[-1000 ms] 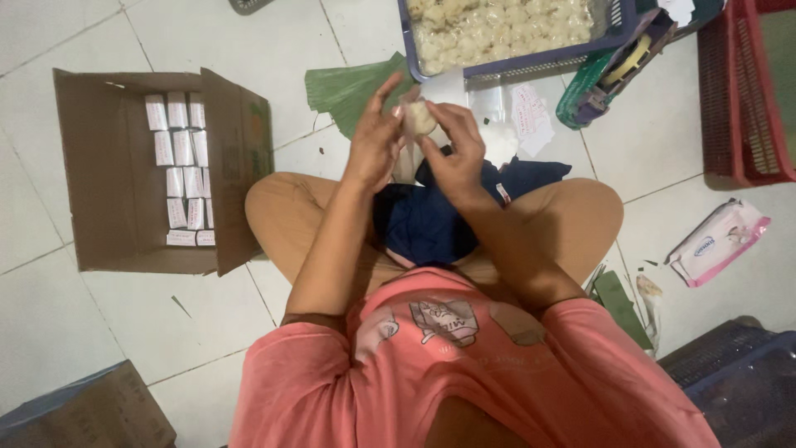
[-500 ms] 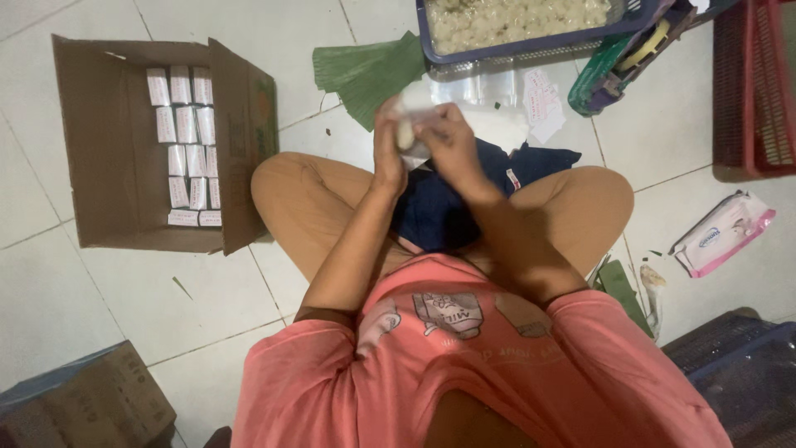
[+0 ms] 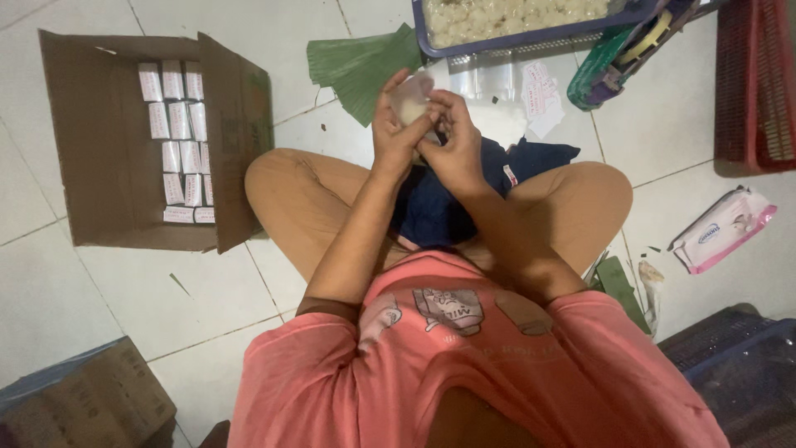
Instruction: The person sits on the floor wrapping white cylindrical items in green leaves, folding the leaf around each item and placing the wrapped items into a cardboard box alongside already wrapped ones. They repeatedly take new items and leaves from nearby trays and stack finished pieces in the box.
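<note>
Pale and rounded, a small food piece in a clear plastic wrap [image 3: 412, 101] sits pinched between both hands, raised above the person's crossed legs. The left hand [image 3: 396, 126] cups it from the side with the fingers curled around it; the right hand [image 3: 452, 137] closes on the wrap's lower edge with thumb and fingertips — both hands narrow and gripping, neither one free. What exactly the fingertips do to the plastic is hard to tell, since the hands cover most of it.

Just beyond the hands, on the tiled floor [image 3: 249, 33], lies a fan of green leaf strips [image 3: 361, 65], and beside it a blue tray [image 3: 531, 25] filled with many pale pieces like the one being held. Between the tray and the knees lie clear plastic bags [image 3: 489, 79] and small white paper labels [image 3: 543, 95]. A dark blue cloth [image 3: 439, 207] rests in the lap under the hands.

To the person's left stands an open brown cardboard box [image 3: 99, 166] with white-wrapped packets [image 3: 178, 141] packed in neat rows along one side — well apart from the hands. To the right, a red plastic crate [image 3: 759, 83] stands at the edge of view, and a pink-and-white pack of wipes [image 3: 721, 228] lies on the floor near the right knee.
</note>
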Demonstrator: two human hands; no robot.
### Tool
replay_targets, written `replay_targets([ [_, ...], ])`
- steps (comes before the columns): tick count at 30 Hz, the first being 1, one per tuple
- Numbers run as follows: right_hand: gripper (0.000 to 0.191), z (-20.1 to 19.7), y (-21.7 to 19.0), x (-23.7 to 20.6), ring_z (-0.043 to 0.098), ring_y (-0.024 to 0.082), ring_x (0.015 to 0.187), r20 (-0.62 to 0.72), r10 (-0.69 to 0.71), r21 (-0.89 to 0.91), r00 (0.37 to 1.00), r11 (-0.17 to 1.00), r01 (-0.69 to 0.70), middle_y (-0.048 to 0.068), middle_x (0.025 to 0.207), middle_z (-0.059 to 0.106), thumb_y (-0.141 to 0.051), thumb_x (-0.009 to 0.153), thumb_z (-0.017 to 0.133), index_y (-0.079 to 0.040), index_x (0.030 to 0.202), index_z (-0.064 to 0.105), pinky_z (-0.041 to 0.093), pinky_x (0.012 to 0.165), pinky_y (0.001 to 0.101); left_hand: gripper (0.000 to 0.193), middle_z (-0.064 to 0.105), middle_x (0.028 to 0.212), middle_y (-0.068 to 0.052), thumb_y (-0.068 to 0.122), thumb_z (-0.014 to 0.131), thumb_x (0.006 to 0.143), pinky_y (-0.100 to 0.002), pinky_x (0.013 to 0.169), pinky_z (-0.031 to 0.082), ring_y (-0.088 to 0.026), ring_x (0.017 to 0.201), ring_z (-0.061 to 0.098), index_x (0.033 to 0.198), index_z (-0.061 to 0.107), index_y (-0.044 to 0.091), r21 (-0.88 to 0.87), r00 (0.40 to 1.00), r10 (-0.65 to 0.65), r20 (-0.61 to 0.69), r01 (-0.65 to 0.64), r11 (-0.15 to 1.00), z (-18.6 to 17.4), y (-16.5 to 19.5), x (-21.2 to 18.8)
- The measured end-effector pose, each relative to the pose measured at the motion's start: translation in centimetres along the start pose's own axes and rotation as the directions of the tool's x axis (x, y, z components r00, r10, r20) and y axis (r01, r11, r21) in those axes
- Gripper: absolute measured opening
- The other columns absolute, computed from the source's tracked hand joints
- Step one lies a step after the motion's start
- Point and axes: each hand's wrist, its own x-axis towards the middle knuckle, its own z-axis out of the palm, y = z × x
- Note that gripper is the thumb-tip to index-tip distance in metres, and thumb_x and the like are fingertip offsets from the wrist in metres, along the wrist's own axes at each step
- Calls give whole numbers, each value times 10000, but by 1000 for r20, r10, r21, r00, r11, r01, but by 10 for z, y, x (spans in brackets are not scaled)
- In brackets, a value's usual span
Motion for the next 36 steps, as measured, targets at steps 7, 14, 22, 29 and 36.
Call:
replay_targets([
  [7, 350, -15, 33, 6, 654, 187, 1172, 69, 214, 356, 974, 907, -224, 104, 1234, 647, 52, 995, 671, -10, 1330, 592, 575, 1014, 321, 646, 552, 1523, -239, -78, 626, 925, -389, 1222, 450, -314, 1443, 544, 1534, 410, -81, -92, 995, -68, 68, 74, 993, -3, -15, 13],
  [14, 590, -27, 41, 18, 567, 263, 1261, -127, -149, -394, 981, 915, 88, 184, 1398, 531, 8, 799, 836, -43, 1349, 630, 477, 1059, 383, 686, 640, 1261, -265, -51, 689, 920, -401, 1006, 516, -331, 1175, 640, 1525, 364, -45, -86, 976, -194, -100, 185, 979, -21, -45, 22],
  [22, 433, -19, 121, 18, 643, 281, 1259, -1, 5, -171, 1000, 985, -5, 168, 1344, 666, 26, 885, 799, 23, 1280, 622, 494, 1092, 354, 560, 582, 1291, -205, 214, 639, 1055, -428, 1024, 492, -296, 1190, 582, 1471, 383, -61, -476, 910, -327, -255, 176, 862, -50, -126, 30],
  [29, 386, -51, 150, 54, 708, 245, 1033, 198, 637, 503, 745, 586, -635, 140, 1184, 680, -177, 982, 564, 9, 1320, 585, 580, 870, 365, 472, 630, 1306, -149, 277, 686, 922, -385, 1049, 500, -298, 1206, 619, 1321, 625, 32, 797, 940, 66, -334, 244, 552, -129, -100, 93],
  [36, 428, -67, 143, 55, 667, 223, 1026, 288, 582, 309, 761, 696, -648, 156, 1213, 667, -163, 1046, 610, 33, 1425, 583, 551, 849, 340, 577, 646, 1115, -166, 286, 937, 619, -454, 895, 518, -374, 1082, 608, 1088, 702, 47, 883, 891, -18, -454, 447, -143, -172, -65, 127],
])
